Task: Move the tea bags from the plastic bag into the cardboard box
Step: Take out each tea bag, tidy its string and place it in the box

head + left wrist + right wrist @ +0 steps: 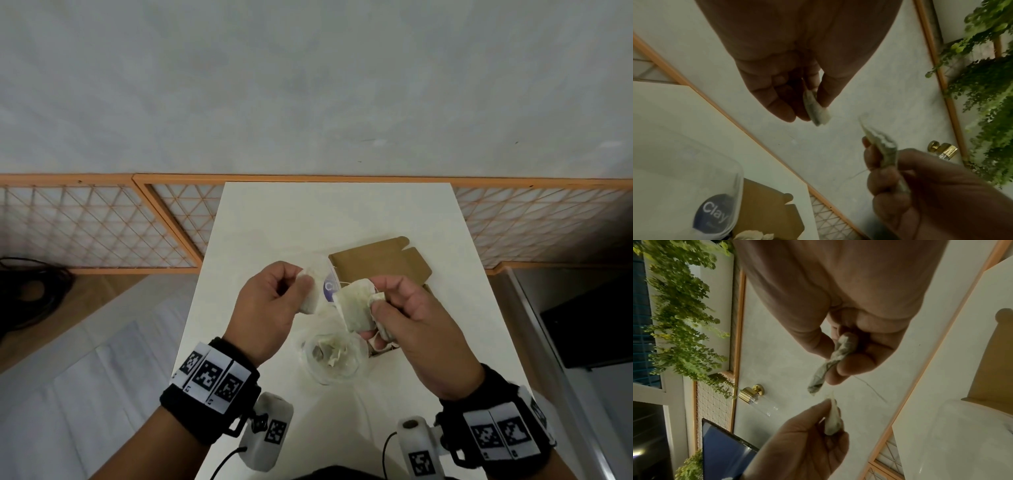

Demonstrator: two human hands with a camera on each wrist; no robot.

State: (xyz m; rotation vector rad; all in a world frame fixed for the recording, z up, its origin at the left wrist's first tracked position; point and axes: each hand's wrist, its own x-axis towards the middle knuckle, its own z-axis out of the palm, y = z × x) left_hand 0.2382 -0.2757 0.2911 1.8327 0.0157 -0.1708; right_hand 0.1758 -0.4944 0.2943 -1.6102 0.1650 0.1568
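Here, both hands are hovering above the white table (267, 212), each one grasping tea bags. The left hand (270, 308) is pinching one flat, soft paper tea bag (308, 294) between the thumb and the curled fingers; in the left wrist view the same tea bag (816, 108) is showing only its thin edge, with dark leaves inside. The right hand (407, 318) is gripping a small bunch of crumpled tea bags (356, 305), the biggest one a pale, wrinkled rectangle, and a thin string is hanging from them. The two hands are near each other but not touching. Under them the clear plastic bag (330, 356) is lying on the table with its mouth open, glossy and round, and more crumpled tea bags are sitting inside it. Just behind it the brown cardboard box (380, 263) is standing with its matte lid flap open; its inside is mostly hidden by the right hand. A round dark-blue label (714, 212) with the word "Clay" is showing beside the box.
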